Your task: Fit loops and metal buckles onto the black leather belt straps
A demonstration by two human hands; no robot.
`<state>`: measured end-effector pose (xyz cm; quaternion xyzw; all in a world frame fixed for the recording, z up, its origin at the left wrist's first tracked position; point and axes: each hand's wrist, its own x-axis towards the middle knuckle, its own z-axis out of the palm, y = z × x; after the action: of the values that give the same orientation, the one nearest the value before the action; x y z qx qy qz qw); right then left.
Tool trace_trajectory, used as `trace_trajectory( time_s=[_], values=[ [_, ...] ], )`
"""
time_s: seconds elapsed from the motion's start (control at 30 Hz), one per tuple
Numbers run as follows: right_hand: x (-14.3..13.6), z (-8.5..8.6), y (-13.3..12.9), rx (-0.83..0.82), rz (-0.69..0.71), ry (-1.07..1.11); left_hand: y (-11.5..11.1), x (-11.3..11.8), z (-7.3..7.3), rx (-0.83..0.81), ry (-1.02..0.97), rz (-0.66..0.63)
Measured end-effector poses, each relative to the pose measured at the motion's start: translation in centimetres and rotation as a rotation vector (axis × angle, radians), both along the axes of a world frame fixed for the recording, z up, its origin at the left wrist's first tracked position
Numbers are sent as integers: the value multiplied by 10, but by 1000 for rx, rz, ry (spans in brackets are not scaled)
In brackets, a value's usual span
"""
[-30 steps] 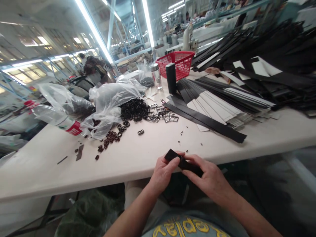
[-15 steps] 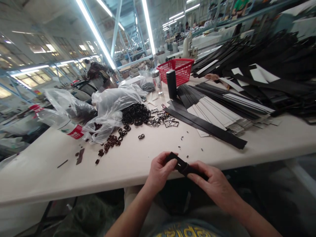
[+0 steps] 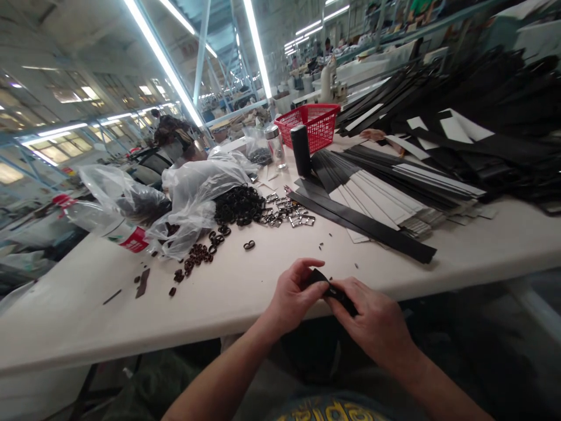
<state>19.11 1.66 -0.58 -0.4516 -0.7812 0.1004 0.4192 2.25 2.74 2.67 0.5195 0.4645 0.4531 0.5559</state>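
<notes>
A black strap (image 3: 319, 276) is held in both hands at the front edge of the table (image 3: 210, 304). My left hand (image 3: 294, 294) pinches its left end between thumb and fingers, with the index finger stretched out above. My right hand (image 3: 370, 313) grips the strap just to the right, close against the left thumb. Most of the strap is hidden by my fingers. Beyond the hands lie a black loop (image 3: 249, 245), a heap of black loops (image 3: 241, 203) and several metal buckles (image 3: 298, 217). Small brown pieces (image 3: 198, 257) are scattered to the left.
A stack of black-and-white strips (image 3: 377, 199) lies at the right, with a long black strap (image 3: 394, 238) in front. Behind stand a black flask (image 3: 300, 151), a glass bottle (image 3: 275, 146) and a red basket (image 3: 322, 126). Plastic bags (image 3: 197, 181) and a plastic bottle (image 3: 103, 219) are left.
Both hands have come closer together on the strap, and less of it shows between them. My left hand has shifted right and its index finger has lifted.
</notes>
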Motion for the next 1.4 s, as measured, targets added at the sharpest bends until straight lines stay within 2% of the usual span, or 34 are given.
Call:
trace_trajectory(
  time_s=[0.1,0.17,0.23,0.3,0.37,0.47,0.57,0.8,1.0,1.1,1.27,1.4],
  values=[
    [8,-3,11,-66,-3,0,23,-8,-4,20,78,-94],
    [13,-7,21,-132,-43,42,51,-18,-7,96,207,-53],
    [16,-12,30,-170,-88,84,85,-30,-10,239,510,70],
    [18,-16,36,-194,-105,103,118,-40,-12,345,940,154],
    [18,-18,38,-207,-102,100,144,-44,-13,361,1122,179],
    [18,-17,36,-218,-85,87,167,-42,-17,333,1192,178],
    [18,-16,35,-237,-68,78,178,-37,-21,319,1232,162],
    [18,-20,37,-274,-94,77,181,-38,-23,304,1136,196],
    [20,-15,39,-377,-110,74,168,-52,-20,307,801,255],
    [20,-12,39,-400,-110,77,153,-55,-19,297,570,234],
    [19,-12,37,-381,-120,99,115,-52,-10,307,238,181],
    [19,-10,36,-413,-122,122,88,-49,-3,243,-12,142]
  ],
)
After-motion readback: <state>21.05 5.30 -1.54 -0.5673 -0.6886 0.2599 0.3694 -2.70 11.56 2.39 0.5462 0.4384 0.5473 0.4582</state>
